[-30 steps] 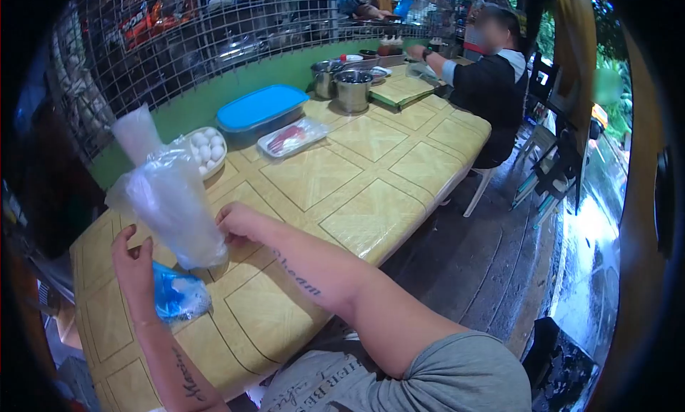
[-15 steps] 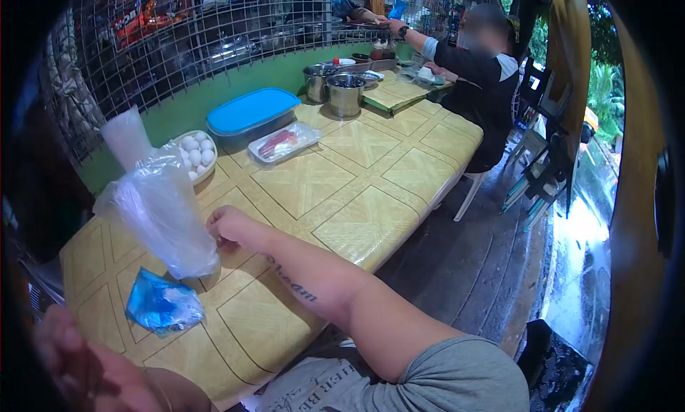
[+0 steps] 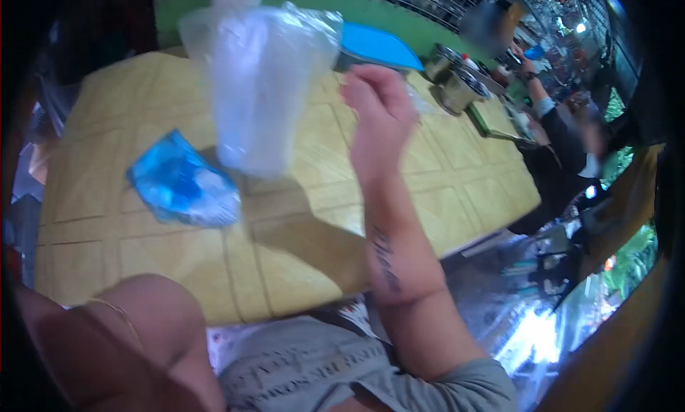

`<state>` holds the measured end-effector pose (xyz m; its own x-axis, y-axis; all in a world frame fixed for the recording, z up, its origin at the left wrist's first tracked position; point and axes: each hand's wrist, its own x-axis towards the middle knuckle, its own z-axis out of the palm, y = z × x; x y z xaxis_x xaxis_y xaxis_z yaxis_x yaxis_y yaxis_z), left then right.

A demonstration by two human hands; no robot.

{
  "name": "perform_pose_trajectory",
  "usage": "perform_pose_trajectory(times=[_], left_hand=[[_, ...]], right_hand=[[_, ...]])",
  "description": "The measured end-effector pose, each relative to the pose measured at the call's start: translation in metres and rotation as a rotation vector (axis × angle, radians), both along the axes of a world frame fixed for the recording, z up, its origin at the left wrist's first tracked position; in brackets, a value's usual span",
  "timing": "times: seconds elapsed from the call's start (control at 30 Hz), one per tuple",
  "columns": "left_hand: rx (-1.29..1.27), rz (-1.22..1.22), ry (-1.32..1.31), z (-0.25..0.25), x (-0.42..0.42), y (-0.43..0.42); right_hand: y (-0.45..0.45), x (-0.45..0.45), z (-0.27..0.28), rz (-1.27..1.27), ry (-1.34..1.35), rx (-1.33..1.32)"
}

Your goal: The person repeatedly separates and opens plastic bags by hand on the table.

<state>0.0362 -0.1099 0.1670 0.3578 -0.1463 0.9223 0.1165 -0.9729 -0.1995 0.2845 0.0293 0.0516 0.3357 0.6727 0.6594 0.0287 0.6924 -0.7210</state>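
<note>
Two plastic things lie within my reach on the patterned, glossy yellow tabletop (image 3: 93, 248): a tall clear bag (image 3: 253, 98), thin, milky and wrinkled along its top edge, and a crumpled blue packet (image 3: 182, 184), roughly angular, just to the near left of it. My right hand (image 3: 382, 102) is raised to the right of the clear bag; its grip looks closed, fingers curled inward. My left hand (image 3: 57, 348) is a blur at the near left, and I cannot tell how its grip stands. A smooth blue lid (image 3: 378, 44) and shiny, round-walled metal pots (image 3: 460, 87) sit farther off to the right.

Half a second ago my right hand was low beside the clear bag; now it has lifted, while the packet stays put.
</note>
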Motion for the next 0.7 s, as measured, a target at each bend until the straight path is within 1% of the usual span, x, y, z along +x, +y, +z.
perform_pose_trajectory(times=[0.07, 0.13, 0.2, 0.27, 0.37, 0.43, 0.5, 0.7], left_hand=[[0.019, 0.032, 0.012, -0.004, -0.006, -0.001], [0.025, 0.056, 0.023, -0.009, -0.011, -0.001], [0.017, 0.076, 0.034, -0.013, -0.015, 0.002], [0.023, 0.099, 0.043, -0.015, -0.019, 0.003], [0.009, 0.124, 0.056, -0.018, -0.020, 0.012], [0.005, 0.129, 0.068, -0.018, -0.019, 0.018], [0.004, 0.128, 0.079, -0.021, -0.018, 0.021], [-0.008, 0.132, 0.104, -0.024, -0.024, 0.025]], right_hand=[[-0.036, -0.009, 0.023, 0.046, 0.019, 0.110], [-0.066, -0.011, 0.038, 0.235, -0.040, 0.303], [-0.099, -0.023, 0.044, 0.337, -0.147, 0.349], [-0.125, -0.041, 0.049, 0.635, -0.160, 0.445], [-0.137, -0.075, 0.056, 1.260, -0.070, 0.566], [-0.121, -0.068, 0.057, 1.400, -0.353, 0.831], [-0.113, -0.070, 0.056, 1.416, -0.470, 0.849], [-0.107, -0.069, 0.048, 1.220, -0.572, 0.672]])
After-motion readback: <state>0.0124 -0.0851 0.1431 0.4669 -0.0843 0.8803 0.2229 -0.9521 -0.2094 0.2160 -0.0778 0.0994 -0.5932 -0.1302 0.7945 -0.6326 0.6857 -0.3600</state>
